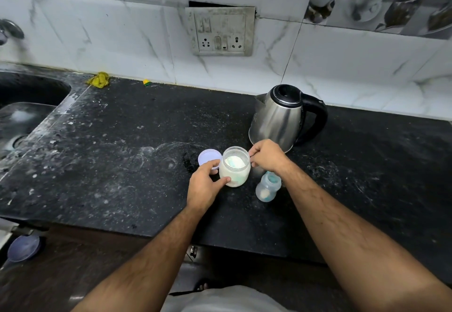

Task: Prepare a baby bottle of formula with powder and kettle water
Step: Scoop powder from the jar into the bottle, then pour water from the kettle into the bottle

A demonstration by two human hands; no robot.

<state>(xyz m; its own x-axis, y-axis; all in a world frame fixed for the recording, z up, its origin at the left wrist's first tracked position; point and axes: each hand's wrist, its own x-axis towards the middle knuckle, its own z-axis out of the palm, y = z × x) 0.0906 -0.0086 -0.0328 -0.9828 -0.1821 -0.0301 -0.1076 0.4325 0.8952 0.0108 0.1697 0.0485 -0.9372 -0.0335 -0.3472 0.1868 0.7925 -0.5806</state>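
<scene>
An open clear jar of white formula powder [235, 167] stands on the black counter [122, 164]. My left hand [205, 185] grips the jar's left side. My right hand [266, 156] rests at the jar's right rim with its fingers curled; whether it holds a scoop I cannot tell. The jar's lilac lid [209, 158] lies flat just behind my left hand. A small clear baby bottle [267, 187] with no cap stands right of the jar, under my right wrist, with some powder at its bottom. A steel kettle [281, 118] with a black handle stands behind.
A sink [27, 106] is set into the counter at the far left. A yellow cloth [99, 80] and a small yellow-green object [146, 82] lie by the tiled wall. A switch and socket panel [220, 31] is on the wall.
</scene>
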